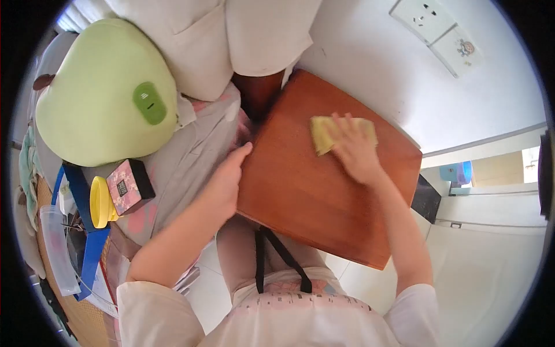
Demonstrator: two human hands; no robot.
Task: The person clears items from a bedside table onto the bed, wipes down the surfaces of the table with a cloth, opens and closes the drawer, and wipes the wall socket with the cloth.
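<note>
Apparently a wiping stroke is in hand, judging by the flattened, slightly blurred yellow cloth [322, 136] under the right hand [354, 151]. The cloth is laid on the reddish-brown table [306, 185], on the part of its top away from the body, near the edge that runs along the white wall [358, 63]. It is pressed down by the right hand, with the fingers spread rather than closed around it.

The table's left edge is touched by the left hand [226, 176]; the undersides of those fingers are hidden, so whether the edge is pinched or merely braced cannot be told. To the left, a green cushion [104, 87] and a pink-and-black box [128, 188] are seen, with a yellow stand [99, 202] beside the box.

For the next stroke, the cloth would best be kept flat under even pressure and guided across the wood, with the table steadied by the left hand. Care would be called for at the edges, where the cloth could be bunched or slipped off.
</note>
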